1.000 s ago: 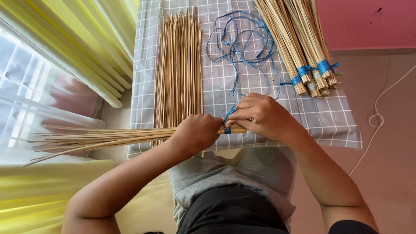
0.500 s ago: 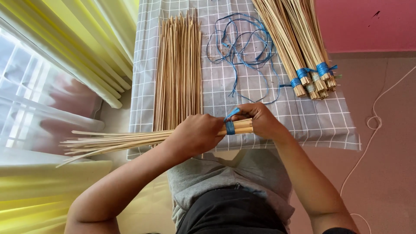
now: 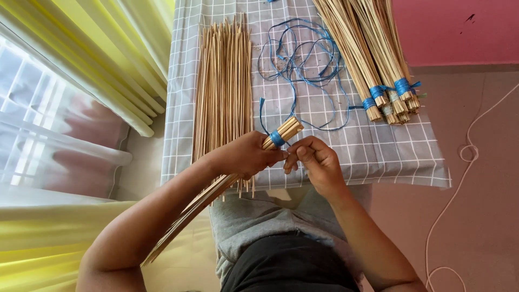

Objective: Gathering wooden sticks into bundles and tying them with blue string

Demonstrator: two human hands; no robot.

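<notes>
I see my left hand (image 3: pixel 246 157) clamped around the stick bundle (image 3: pixel 227 178) at the desk's (image 3: pixel 400 157) near edge, beside its blue tie (image 3: pixel 277 138); my right hand (image 3: pixel 316 159), fingers curled, pinches nothing I can make out.

A cloth (image 3: pixel 378 151) is spread across the worktop, and a loose pile of sticks (image 3: pixel 224 81) is laid on it at about ten o'clock, with a tangle of string (image 3: pixel 303 59) just to its right at twelve. Tied bundles (image 3: pixel 378 59) are stacked at two o'clock. At the centre, near the cloth's front edge, a bound bundle (image 3: pixel 284 131) is gripped by the left hand (image 3: pixel 246 157), with the right hand (image 3: pixel 316 159) just beside it at three o'clock.
</notes>
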